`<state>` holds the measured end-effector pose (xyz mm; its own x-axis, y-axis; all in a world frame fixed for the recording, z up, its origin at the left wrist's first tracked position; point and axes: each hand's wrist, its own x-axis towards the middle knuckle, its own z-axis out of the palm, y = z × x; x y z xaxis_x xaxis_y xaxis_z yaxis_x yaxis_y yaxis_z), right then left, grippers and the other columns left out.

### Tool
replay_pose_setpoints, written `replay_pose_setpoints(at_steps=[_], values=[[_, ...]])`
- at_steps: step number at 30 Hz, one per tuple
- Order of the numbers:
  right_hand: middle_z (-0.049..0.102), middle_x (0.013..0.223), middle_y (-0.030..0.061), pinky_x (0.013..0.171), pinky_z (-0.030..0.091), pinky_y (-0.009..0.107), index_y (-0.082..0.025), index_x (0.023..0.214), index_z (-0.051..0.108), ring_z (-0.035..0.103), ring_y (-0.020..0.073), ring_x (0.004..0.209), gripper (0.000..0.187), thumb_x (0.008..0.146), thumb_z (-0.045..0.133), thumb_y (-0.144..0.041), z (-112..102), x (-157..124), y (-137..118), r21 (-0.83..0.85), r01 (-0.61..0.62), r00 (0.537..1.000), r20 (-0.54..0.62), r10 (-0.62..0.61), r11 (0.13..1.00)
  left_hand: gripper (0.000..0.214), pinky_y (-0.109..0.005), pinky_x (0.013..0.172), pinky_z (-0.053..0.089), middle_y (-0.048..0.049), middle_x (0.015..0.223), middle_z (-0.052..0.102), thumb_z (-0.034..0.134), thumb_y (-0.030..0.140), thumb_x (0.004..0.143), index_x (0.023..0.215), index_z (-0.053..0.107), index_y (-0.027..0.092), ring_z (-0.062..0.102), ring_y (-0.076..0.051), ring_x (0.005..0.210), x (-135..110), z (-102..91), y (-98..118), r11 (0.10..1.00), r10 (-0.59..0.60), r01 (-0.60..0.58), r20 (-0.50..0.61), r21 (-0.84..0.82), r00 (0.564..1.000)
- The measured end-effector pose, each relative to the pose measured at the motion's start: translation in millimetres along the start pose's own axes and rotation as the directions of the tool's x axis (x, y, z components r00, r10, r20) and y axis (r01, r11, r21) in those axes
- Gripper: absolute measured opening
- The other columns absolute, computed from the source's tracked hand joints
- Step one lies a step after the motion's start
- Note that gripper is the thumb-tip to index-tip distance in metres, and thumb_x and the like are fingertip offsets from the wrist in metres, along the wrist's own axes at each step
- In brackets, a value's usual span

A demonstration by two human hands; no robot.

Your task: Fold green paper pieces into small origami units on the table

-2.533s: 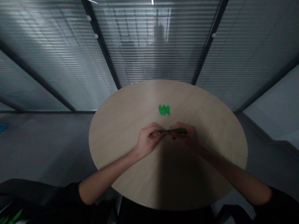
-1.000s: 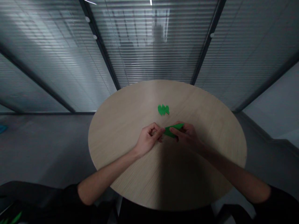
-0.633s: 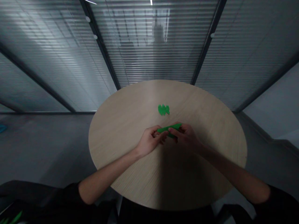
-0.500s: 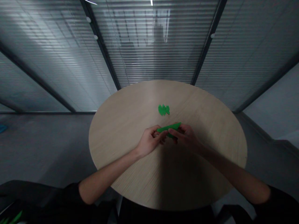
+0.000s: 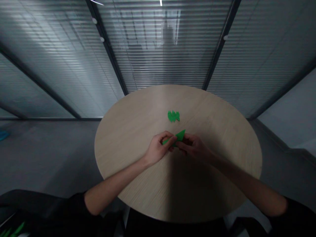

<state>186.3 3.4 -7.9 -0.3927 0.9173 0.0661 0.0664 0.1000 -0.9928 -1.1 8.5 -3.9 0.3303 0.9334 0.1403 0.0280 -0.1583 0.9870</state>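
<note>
Both hands meet over the middle of a round pale wood table [image 5: 138, 131]. My left hand [image 5: 158, 149] pinches one end of a folded piece of green paper [image 5: 178, 137], and my right hand [image 5: 194, 146] grips its other side. The paper's pointed tip sticks up between the hands, and part of it is hidden by my fingers. A small cluster of green folded paper pieces [image 5: 173, 116] lies on the tabletop just beyond my hands, touched by neither.
Black sleeves show at both forearms. Several green pieces [image 5: 12, 230] lie at the bottom left corner, on a dark surface near the table. A small blue object [image 5: 3, 135] lies on the grey floor at the far left. Slatted glass partitions stand behind the table.
The green paper has gone from a long strip to a shorter shape with a raised pointed tip. My hands have moved closer together around it. The cluster on the table has not moved.
</note>
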Motion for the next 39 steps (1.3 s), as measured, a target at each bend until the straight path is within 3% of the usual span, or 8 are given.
replay_pose_setpoints(at_steps=[10, 18, 23, 27, 34, 39], values=[[0.06, 0.069, -0.001, 0.047, 0.04, 0.021, -0.016, 0.092, 0.067, 0.051, 0.0081, 0.052, 0.034, 0.09, 0.068, -0.051, -1.0, -0.5, 3.1, -0.017, 0.009, 0.998, 0.064, -0.008, 1.0, 0.031, -0.02, 0.05, 0.047, 0.0006, 0.062, 0.062, 0.068, 0.044, 0.09, 0.082, 0.062, 0.015, 0.058, -0.01, 0.052, 0.0, -1.7, 3.7, 1.0, 0.026, -0.026, -0.071, 0.002, 0.997], [0.055, 0.057, -0.0053, 0.046, 0.043, 0.022, -0.019, 0.082, 0.056, 0.052, 0.0085, 0.048, 0.031, 0.089, 0.066, -0.048, -3.5, 3.0, -1.0, 0.003, 0.029, 0.994, -0.107, -0.028, 1.0, 0.038, -0.02, 0.047, 0.051, 0.0045, 0.064, 0.055, 0.067, 0.052, 0.089, 0.085, 0.053, 0.017, 0.054, -0.008, 0.051, 2.8, -0.9, -5.1, 0.986, 0.01, -0.01, -0.004, -0.165, 1.0], [0.057, 0.058, -0.0041, 0.047, 0.045, 0.023, -0.02, 0.082, 0.056, 0.055, 0.0095, 0.049, 0.031, 0.09, 0.064, -0.049, -5.0, 4.0, 0.9, 0.042, 0.045, 0.991, -0.126, -0.04, 0.998, 0.036, -0.021, 0.049, 0.051, 0.0005, 0.066, 0.061, 0.063, 0.05, 0.092, 0.087, 0.058, 0.015, 0.058, -0.01, 0.052, 2.2, -1.8, -7.0, 0.997, -0.024, 0.032, 0.113, -0.069, 0.993], [0.056, 0.057, -0.0039, 0.045, 0.043, 0.023, -0.02, 0.081, 0.056, 0.054, 0.0095, 0.048, 0.032, 0.09, 0.064, -0.049, -8.1, 4.0, 0.4, 0.047, 0.055, 0.988, -0.149, -0.047, 0.997, 0.039, -0.021, 0.049, 0.05, -0.0012, 0.064, 0.063, 0.066, 0.052, 0.089, 0.084, 0.061, 0.014, 0.058, -0.01, 0.051, 2.4, -2.3, -7.8, 0.993, -0.039, 0.056, 0.166, -0.101, 0.985], [0.056, 0.057, -0.004, 0.043, 0.04, 0.021, -0.02, 0.08, 0.056, 0.052, 0.0095, 0.047, 0.034, 0.089, 0.064, -0.052, -8.0, 2.7, -1.3, 0.016, 0.04, 0.99, -0.138, -0.037, 0.999, 0.043, -0.022, 0.05, 0.052, -0.002, 0.065, 0.066, 0.073, 0.056, 0.084, 0.083, 0.063, 0.014, 0.061, -0.011, 0.051, 1.3, -3.7, -7.2, 0.987, -0.068, 0.092, 0.178, -0.128, 0.982], [0.055, 0.057, -0.0036, 0.044, 0.04, 0.021, -0.019, 0.077, 0.058, 0.052, 0.0091, 0.048, 0.036, 0.09, 0.063, -0.052, -6.6, 0.9, -1.1, 0.003, 0.058, 0.993, -0.108, -0.057, 0.998, 0.045, -0.022, 0.052, 0.051, -0.002, 0.067, 0.063, 0.064, 0.058, 0.09, 0.078, 0.06, 0.014, 0.061, -0.011, 0.054, 0.5, -4.2, -6.1, 0.996, -0.038, 0.053, 0.185, -0.074, 0.982]])
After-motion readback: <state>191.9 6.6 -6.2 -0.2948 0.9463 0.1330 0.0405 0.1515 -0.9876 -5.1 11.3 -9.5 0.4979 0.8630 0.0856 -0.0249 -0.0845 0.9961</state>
